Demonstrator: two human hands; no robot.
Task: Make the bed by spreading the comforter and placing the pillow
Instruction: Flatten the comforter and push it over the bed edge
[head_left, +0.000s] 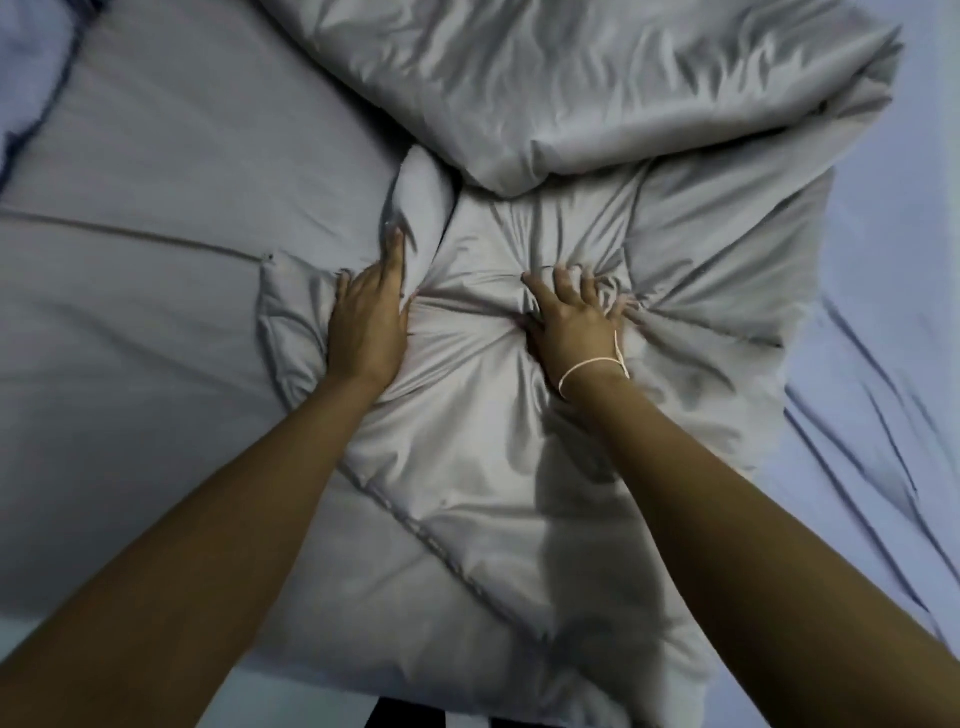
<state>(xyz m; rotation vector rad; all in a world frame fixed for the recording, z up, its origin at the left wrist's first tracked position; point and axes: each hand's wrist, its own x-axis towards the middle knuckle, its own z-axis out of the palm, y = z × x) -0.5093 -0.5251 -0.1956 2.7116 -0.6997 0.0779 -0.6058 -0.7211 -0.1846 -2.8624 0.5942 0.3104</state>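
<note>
Both of my arms reach forward over the bed. My left hand (366, 325) lies nearly flat, fingers together and extended, pressing a raised fold of the grey comforter (519, 441); whether the thumb pinches cloth underneath, I cannot tell. My right hand (574, 312) is curled, fingers dug in and bunching a fistful of the comforter, creases radiating out from the grip. A thin pale string bracelet (592, 366) circles that wrist. The comforter sits crumpled under and beyond both hands, a thick folded-over mass just past the fingertips. Left of my left hand the bedsheet (156, 208) lies fairly smooth. Pillow not identifiable for certain.
</note>
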